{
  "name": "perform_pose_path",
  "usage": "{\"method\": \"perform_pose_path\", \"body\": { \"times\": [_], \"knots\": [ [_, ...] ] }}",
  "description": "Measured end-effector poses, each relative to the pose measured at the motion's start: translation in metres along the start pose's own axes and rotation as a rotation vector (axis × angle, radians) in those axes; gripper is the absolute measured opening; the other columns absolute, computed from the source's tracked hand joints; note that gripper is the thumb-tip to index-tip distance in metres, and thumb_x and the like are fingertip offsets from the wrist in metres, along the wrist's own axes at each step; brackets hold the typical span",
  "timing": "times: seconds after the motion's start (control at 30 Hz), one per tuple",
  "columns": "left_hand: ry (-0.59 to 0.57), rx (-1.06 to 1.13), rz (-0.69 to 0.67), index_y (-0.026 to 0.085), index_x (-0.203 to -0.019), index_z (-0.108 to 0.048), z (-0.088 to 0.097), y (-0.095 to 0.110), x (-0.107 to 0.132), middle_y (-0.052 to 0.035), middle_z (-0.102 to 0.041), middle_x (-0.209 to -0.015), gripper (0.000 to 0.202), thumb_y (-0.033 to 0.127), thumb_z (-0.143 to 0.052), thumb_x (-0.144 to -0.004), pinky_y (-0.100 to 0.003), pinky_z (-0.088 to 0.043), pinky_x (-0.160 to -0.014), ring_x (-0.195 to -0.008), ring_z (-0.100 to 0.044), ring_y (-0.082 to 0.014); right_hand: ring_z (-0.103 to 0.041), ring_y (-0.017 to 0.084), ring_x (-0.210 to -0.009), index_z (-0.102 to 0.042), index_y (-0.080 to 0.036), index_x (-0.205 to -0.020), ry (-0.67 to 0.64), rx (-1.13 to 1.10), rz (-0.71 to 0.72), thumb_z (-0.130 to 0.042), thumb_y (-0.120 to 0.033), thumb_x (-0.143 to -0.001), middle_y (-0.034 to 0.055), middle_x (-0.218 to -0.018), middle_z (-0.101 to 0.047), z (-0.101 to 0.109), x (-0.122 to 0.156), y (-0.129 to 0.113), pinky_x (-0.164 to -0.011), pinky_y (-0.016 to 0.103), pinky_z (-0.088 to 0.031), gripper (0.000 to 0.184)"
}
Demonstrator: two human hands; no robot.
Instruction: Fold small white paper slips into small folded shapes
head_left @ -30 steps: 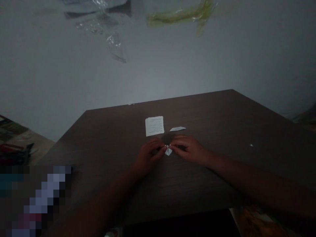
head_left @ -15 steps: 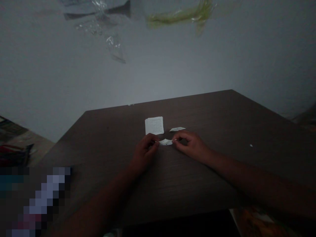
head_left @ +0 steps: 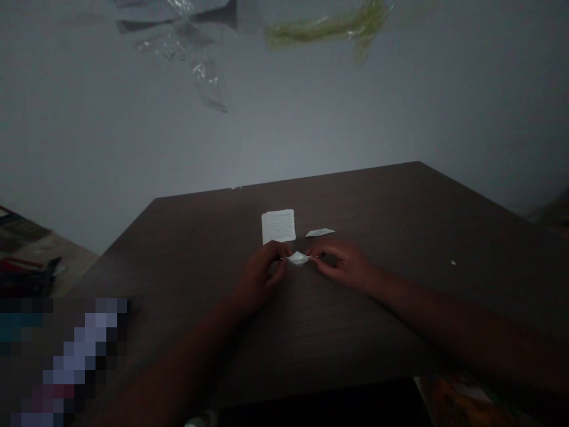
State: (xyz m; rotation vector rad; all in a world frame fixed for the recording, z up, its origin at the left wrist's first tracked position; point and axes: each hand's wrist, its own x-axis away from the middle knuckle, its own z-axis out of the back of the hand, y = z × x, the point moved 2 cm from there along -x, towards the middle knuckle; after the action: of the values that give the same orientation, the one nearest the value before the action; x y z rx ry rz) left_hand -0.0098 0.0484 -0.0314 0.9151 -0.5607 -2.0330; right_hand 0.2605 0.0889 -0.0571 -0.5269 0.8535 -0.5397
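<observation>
A small folded piece of white paper [head_left: 298, 258] is pinched between my two hands, low over the table. My left hand [head_left: 263, 271] grips its left point between thumb and fingers. On the opposite side, the thumb and fingers of my right hand [head_left: 344, 262] close on the right point. Just beyond my left hand lies a stack of square printed paper sheets [head_left: 279, 225]. Another flat folded paper [head_left: 320, 232] rests past my right fingertips. The finer folds are too dim to make out.
The dark wooden table [head_left: 377, 201] stands against a pale wall [head_left: 284, 130]. A tiny white scrap [head_left: 453, 263] lies on its right side. Clear tape [head_left: 207, 83] and yellow tape [head_left: 324, 32] stick to the wall. A blurred-out patch [head_left: 84, 350] covers the lower left.
The paper between my hands has changed shape, its middle now showing as a diamond with a lower point. Both hands keep their pinch and have shifted only slightly.
</observation>
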Motion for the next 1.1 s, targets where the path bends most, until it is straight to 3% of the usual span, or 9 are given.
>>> {"method": "perform_pose_path", "body": {
  "times": [0.17,0.3,0.53,0.73,0.93,1.1],
  "knots": [
    [-0.081,-0.064,-0.097,0.024,-0.134,-0.075,-0.001,0.004,-0.001,-0.0127,-0.083,-0.136,0.027,0.016,-0.058,-0.115,-0.047,-0.070,-0.112,-0.122,-0.082,-0.0298,-0.086,0.029,-0.108,-0.084,-0.027,-0.120,-0.033,0.106,0.107,-0.066,-0.029,-0.122,0.0105,-0.114,-0.091,0.000,0.001,-0.003,-0.100,0.046,-0.072,0.018],
    [-0.151,-0.133,-0.106,0.023,-0.132,-0.081,-0.003,0.007,-0.003,-0.0131,-0.082,-0.139,0.029,0.013,-0.061,-0.113,-0.044,-0.070,-0.115,-0.124,-0.082,-0.0303,-0.086,0.030,-0.109,-0.084,-0.028,-0.119,-0.055,0.154,0.115,-0.066,-0.028,-0.123,0.0105,-0.113,-0.091,0.000,0.001,-0.004,-0.100,0.048,-0.074,0.019],
    [-0.178,-0.186,-0.115,0.023,-0.130,-0.083,-0.005,0.000,-0.003,-0.0134,-0.083,-0.145,0.026,0.011,-0.075,-0.108,-0.052,-0.071,-0.121,-0.135,-0.082,-0.0324,-0.087,0.029,-0.108,-0.085,-0.028,-0.120,-0.049,0.138,0.153,-0.068,-0.030,-0.125,0.0093,-0.113,-0.091,-0.002,0.001,-0.002,-0.099,0.048,-0.074,0.017],
    [-0.150,-0.120,-0.114,0.027,-0.126,-0.088,-0.009,-0.005,-0.003,-0.0094,-0.088,-0.136,0.023,0.015,-0.071,-0.113,-0.044,-0.072,-0.118,-0.126,-0.085,-0.0293,-0.088,0.028,-0.112,-0.084,-0.028,-0.120,-0.052,0.123,0.122,-0.070,-0.027,-0.123,0.0093,-0.117,-0.092,-0.003,0.003,-0.003,-0.102,0.047,-0.074,0.015],
    [-0.146,-0.112,-0.125,0.026,-0.123,-0.086,-0.008,-0.005,-0.002,-0.0092,-0.088,-0.132,0.021,0.017,-0.068,-0.116,-0.045,-0.071,-0.117,-0.125,-0.085,-0.0301,-0.088,0.029,-0.111,-0.082,-0.027,-0.122,-0.028,0.111,0.142,-0.070,-0.025,-0.122,0.0098,-0.116,-0.091,-0.004,0.005,-0.002,-0.101,0.045,-0.072,0.013],
    [-0.171,-0.135,-0.113,0.026,-0.126,-0.081,-0.010,-0.001,-0.001,-0.0079,-0.087,-0.131,0.018,0.017,-0.071,-0.116,-0.043,-0.072,-0.113,-0.122,-0.086,-0.0287,-0.086,0.027,-0.110,-0.082,-0.029,-0.121,-0.041,0.109,0.057,-0.081,-0.028,-0.116,0.0076,-0.117,-0.091,-0.010,0.006,-0.001,-0.102,0.044,-0.072,0.005]
  ]
}}
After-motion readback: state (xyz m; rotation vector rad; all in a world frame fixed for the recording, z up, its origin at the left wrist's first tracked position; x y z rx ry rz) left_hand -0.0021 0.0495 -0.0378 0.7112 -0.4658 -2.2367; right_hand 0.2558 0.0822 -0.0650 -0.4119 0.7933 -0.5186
